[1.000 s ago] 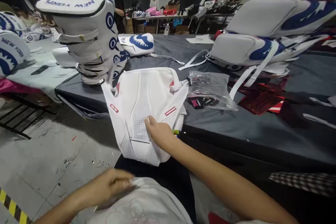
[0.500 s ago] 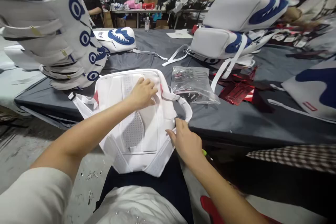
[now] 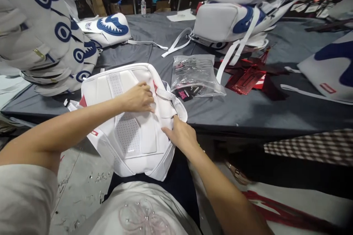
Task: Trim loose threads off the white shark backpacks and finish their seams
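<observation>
The white backpack (image 3: 147, 141) leans between our lap (image 3: 183, 187) and the table (image 3: 217, 114). Our right hand (image 3: 182, 132) is at its side, thumb spread, fingertips hidden; we cannot tell if they pinch. Our left hand (image 3: 139, 98), clear of it a second ago, now curls over its back, grip unclear, so both hands engage it. Beyond lies a plastic bag (image 3: 193, 71).

The person is wearing a white top (image 3: 106, 224), its soft cloth wrinkling around a pale pink flower (image 3: 146, 216). The flower is showing looping, outlined petals, and small shiny beads (image 3: 146, 217) are dotting it. Left of the flower, a loose, plain white short sleeve (image 3: 24, 191) is ending near the elbow. Beyond the flower, dark navy legwear (image 3: 185, 185) is showing. The left hand (image 3: 139, 97) and right hand (image 3: 183, 134) are showing bare.
</observation>
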`<state>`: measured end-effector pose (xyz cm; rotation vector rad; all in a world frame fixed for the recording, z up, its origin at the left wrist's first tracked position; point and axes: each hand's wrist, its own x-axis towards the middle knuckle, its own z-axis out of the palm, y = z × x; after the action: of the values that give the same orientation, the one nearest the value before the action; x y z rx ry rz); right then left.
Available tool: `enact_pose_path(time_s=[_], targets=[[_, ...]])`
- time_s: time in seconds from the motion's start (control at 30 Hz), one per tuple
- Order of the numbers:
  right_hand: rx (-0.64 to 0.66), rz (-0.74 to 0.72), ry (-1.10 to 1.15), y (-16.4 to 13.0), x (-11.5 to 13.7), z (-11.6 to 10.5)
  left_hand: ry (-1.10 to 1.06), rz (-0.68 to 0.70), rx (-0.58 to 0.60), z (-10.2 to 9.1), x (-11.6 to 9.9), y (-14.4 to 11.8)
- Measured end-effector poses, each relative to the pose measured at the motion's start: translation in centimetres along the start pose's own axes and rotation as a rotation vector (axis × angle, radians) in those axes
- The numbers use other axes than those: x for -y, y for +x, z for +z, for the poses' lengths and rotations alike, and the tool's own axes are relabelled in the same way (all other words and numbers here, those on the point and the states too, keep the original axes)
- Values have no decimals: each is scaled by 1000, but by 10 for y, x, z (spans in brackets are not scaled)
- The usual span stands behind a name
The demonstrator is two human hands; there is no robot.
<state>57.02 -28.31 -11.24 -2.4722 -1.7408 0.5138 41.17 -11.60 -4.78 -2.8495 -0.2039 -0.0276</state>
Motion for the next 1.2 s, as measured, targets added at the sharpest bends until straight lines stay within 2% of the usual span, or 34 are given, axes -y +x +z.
enact_pose_path(time_s=[0.13, 0.2, 0.27, 0.4, 0.5, 0.6, 0.67, 0.73, 0.8, 0.87, 0.93, 1.0, 1.07, 1.13, 1.2], targets=[[-9, -73, -29, -5, 7, -12, 99, -183, -114, -14, 46, -31], [-20, -94, -44, -11, 9, -15, 151, -267, -139, -22, 54, -45], [8, -111, -50, -23, 5, -17, 139, -283, -139, -31, 45, -53], [129, -129, -16, -54, -19, -16, -18, -198, -150, -44, 2, -47], [185, -54, 37, -59, -34, -10, -71, -177, -155, -36, -20, -29], [207, 77, 1, -53, -40, -8, -64, -208, -124, -17, -25, -8], [170, 95, 25, -56, -39, -15, -18, -167, -119, -8, -22, 2], [131, 32, 222, -67, -31, -29, 35, -82, -125, -9, -18, 5], [113, -65, 583, -79, -14, -43, 72, -24, -121, -18, -12, 1], [22, -193, 966, -80, 11, -51, 107, -35, -102, -28, -3, -4], [-234, -351, 1237, -68, 36, -48, 161, -111, -110, -37, 7, -11], [-579, -460, 1331, -47, 52, -35, 216, -194, -154, -41, 10, -18], [-837, -488, 1314, -29, 56, -16, 240, -209, -196, -39, 4, -27], [-940, -488, 1273, -17, 49, 4, 226, -199, -222, -33, -13, -32], [-897, -497, 1233, -15, 36, 17, 192, -201, -244, -25, -33, -31]])
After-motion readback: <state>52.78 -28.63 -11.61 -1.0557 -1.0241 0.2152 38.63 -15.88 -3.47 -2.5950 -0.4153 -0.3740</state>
